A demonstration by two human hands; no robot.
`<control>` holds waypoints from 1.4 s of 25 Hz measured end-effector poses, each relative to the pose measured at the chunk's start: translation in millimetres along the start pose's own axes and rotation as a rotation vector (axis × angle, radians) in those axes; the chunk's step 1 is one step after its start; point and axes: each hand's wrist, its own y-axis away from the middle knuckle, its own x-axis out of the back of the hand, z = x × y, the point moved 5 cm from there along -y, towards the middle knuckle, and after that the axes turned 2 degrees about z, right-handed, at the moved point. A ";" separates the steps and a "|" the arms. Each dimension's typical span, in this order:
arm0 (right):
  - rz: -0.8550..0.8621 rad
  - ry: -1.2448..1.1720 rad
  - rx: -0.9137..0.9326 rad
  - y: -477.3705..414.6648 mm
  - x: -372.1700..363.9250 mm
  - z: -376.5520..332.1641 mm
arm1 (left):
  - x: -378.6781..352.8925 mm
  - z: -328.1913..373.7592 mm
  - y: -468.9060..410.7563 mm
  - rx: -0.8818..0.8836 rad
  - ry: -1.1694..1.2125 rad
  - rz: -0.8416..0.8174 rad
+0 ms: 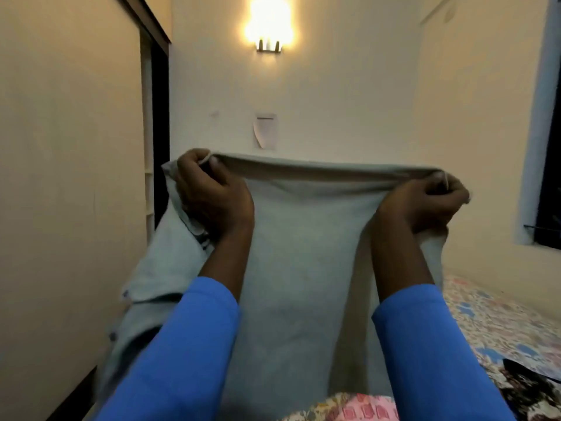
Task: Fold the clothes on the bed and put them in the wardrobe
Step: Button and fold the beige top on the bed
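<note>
Watcher: Blue sleeves (170, 360) nearest, both forearms raised. Far left, wardrobe (69, 177): pale sliding door, dark gap (160, 117) at its right side, shelf edges faint inside. Whether anything folded sits in there, cannot tell; too dark.

Scribe: Hands?

Watcher: Left hand (212, 192) curled tight, thumb and fingers pinching the top left corner of a grey garment (303, 268). Cloth is up in the air, its top edge stretched fairly taut between the hands, its body hanging down in front of the person. Spare fabric droops past the left wrist. Right hand (422, 202) likewise curled, gripping the top right corner.

Scribe: On the bed or off it?

Watcher: Off it, held above. Bed (501, 323) shows lower right, patterned sheet. One dark garment (534, 387) lies crumpled by the bed's near edge, right side, unfolded. Pink patterned cloth (358, 408) at the near edge, below the grey one; clothing or bedding, cannot tell.

Scribe: Progress, then?

Watcher: Early to middle, by my reading. Grey piece looks spread for a first fold, no crease that I can see. Dark piece not begun. Nothing visibly carried to the wardrobe. Left to do, as I judge it: fold grey, fold dark, shelve both.
</note>
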 end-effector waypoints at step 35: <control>-0.689 1.160 -0.393 0.8 204.4 460.0 | 134.0 -371.7 310.0 0.470 -0.792 -0.967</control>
